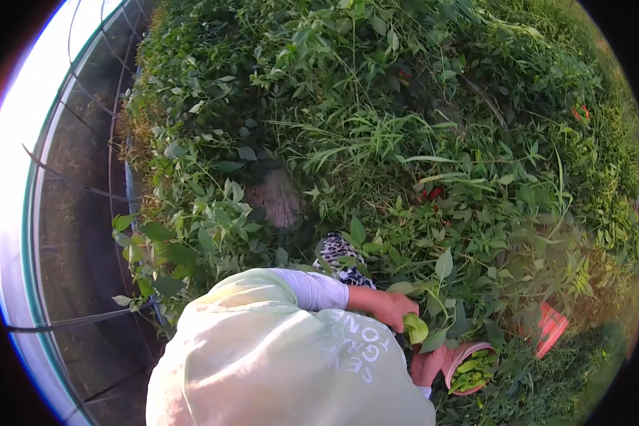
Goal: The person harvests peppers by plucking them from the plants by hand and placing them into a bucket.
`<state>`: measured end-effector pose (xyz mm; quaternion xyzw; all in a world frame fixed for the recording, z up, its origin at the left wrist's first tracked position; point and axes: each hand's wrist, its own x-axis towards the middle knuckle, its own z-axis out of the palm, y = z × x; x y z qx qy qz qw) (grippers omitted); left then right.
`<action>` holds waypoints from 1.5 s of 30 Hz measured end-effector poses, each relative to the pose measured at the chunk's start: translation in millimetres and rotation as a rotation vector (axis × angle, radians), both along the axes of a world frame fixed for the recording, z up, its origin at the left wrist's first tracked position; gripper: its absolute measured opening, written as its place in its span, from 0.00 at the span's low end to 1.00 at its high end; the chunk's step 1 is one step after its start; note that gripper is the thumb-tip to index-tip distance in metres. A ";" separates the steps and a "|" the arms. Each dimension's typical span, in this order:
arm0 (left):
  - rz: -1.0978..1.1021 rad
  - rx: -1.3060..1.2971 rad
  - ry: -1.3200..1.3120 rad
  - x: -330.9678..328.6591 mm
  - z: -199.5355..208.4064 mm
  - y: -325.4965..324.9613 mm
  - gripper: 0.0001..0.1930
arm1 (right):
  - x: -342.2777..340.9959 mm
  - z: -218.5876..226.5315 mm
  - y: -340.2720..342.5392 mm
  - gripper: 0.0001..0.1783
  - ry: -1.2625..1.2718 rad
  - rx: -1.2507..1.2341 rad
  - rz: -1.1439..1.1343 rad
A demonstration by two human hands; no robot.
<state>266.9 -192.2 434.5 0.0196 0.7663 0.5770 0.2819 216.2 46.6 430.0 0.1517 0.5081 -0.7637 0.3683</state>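
Observation:
My left hand reaches out from a pale sleeve, its fingers closed round a light green pepper. Just below it, my right hand grips the near side of a pink bucket; part of that hand is hidden behind leaves and the shirt. The bucket is tilted and its mouth shows many green peppers inside. Leafy stems of a plant stand right beside both hands. My pale green shirt fills the lower middle, and a leg in black-and-white patterned cloth shows among the leaves.
Dense green plants and grass spread ahead and to the right. A red fruit shows among them. A reddish-pink ridged object lies right of the bucket. Bare soil shows ahead. A curved framed sheet wall runs along the left.

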 end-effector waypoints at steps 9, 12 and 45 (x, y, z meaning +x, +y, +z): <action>0.321 -0.014 -0.090 22.2 0.8 -30.8 0.33 | -28.4 2.1 -37.0 0.21 -0.179 -0.134 0.083; 0.267 -0.108 0.144 12.4 18.0 -36.4 0.34 | -37.8 24.1 -33.9 0.19 -0.160 -0.226 0.056; 0.343 -0.036 0.027 -14.9 55.1 -121.5 0.14 | -137.8 112.0 109.8 0.23 0.183 0.048 -0.920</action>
